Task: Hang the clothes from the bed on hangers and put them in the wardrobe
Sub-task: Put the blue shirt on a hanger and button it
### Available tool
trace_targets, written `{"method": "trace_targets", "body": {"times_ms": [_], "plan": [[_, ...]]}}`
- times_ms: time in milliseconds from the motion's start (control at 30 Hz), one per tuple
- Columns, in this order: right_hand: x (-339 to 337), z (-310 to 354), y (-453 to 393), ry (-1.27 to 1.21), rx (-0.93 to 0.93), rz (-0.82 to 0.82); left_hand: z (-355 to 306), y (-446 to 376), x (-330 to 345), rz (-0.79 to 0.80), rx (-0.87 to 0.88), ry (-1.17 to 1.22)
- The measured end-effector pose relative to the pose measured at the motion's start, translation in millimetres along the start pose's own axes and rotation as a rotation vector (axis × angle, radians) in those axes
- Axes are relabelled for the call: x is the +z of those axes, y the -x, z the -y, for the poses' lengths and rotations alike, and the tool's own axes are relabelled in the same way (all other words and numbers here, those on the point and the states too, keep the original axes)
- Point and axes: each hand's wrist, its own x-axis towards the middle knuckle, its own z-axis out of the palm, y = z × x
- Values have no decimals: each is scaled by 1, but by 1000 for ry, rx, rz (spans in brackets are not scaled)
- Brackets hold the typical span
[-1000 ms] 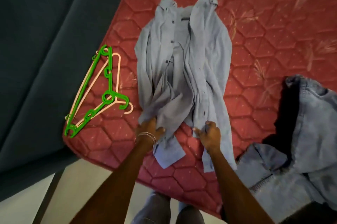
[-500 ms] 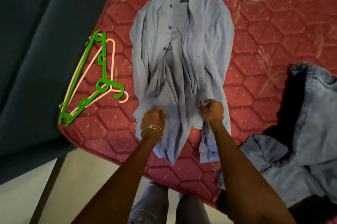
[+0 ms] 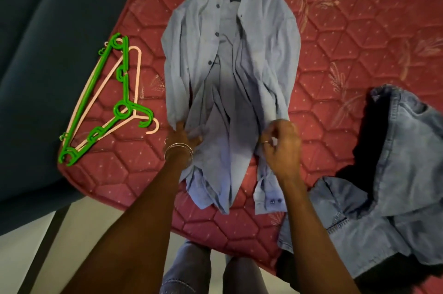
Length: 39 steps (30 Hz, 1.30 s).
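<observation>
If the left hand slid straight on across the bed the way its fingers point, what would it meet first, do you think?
The left hand already rests on the light blue shirt, fingers pointing up the bed. Going straight on, it would likely just ride further along the shirt's left front panel; the green hanger lies off to its side.

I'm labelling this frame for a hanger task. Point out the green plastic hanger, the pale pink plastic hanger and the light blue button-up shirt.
green plastic hanger [image 3: 125,71]: head view, on its upper arm.
pale pink plastic hanger [image 3: 137,71]: head view, on its right arm.
light blue button-up shirt [image 3: 266,54]: head view, on its right front panel.
</observation>
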Motion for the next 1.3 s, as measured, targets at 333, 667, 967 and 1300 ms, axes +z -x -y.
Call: {"method": "trace_targets", "body": {"times_ms": [333,667,967,1300], "plan": [[71,14,56,23,136,599,-5,26,-35,-398,-52,-157],[34,10,48,-306,572,203,-36,99,-18,-475,669,-805],[53,-13,84,-62,485,179,46,123,72,36,252,-642],[51,13,112,3,250,34,66,114,44,-75,-42,-637]]}}
